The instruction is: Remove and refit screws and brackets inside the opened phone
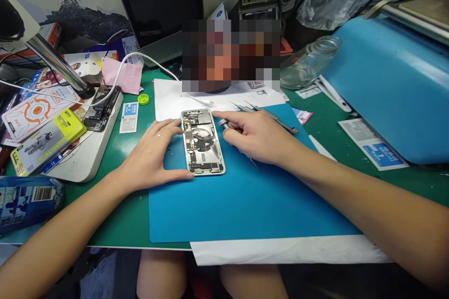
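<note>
- Nearest us, one blue mat [224,210] lies on the green bench [119,224];
- our left hand [154,154] has its fingers apart, the thumb spread wide from the rest; the fingertips touch the upper left edge of one opened phone [206,158], the thumb its lower left corner;
- the phone lies flat on the mat between our two hands, just right of the left fingers; its inner parts face up;
- our right hand [257,135] stretches its index finger to the phone's upper right corner; its other fingers are curled around one screwdriver [223,122];
- just beyond that hand we count two thin metal tips, the tools behind them partly hidden;
- farther off, we see one green cap [143,99] and one white cable [159,61], its plug over white paper [168,98];
- farthest, one glass jar [312,63] and one dark screen [164,2].
</note>
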The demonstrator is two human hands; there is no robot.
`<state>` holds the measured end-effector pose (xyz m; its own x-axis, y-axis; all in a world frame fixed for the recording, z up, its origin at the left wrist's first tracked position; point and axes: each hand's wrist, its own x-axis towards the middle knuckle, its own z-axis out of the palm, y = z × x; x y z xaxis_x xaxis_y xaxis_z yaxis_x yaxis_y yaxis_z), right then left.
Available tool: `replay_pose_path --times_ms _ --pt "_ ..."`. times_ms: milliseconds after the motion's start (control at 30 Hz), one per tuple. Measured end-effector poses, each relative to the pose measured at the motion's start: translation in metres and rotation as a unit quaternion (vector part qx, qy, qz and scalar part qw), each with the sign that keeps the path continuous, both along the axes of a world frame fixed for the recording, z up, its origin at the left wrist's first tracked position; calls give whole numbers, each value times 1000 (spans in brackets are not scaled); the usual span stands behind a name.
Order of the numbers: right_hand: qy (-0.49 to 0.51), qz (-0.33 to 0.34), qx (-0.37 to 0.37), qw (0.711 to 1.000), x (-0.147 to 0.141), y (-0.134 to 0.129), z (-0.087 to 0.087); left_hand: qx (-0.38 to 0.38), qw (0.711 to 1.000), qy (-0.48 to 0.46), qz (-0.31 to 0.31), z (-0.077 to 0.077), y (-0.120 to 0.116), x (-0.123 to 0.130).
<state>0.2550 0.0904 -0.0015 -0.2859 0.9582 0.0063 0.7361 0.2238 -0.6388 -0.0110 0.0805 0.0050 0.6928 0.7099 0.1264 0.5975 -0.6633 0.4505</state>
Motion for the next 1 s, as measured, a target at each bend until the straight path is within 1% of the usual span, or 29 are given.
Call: replay_pose_path --times_ms 100,233,467,733,1000 --pt "4 4 0 1000 0 -1 1 -10 1000 2 6 0 0 0" --pt "-6 -13 -9 1000 0 -1 2 -20 1000 15 12 0 1 -1" --pt "-9 -12 -8 1000 -1 -1 1 -29 999 27 23 0 0 0" --pt "-11 -5 11 1000 0 -1 0 -23 999 18 17 -2 0 -2" --pt "-11 -2 7 1000 1 -1 -1 -6 1000 25 3 -1 0 -2"
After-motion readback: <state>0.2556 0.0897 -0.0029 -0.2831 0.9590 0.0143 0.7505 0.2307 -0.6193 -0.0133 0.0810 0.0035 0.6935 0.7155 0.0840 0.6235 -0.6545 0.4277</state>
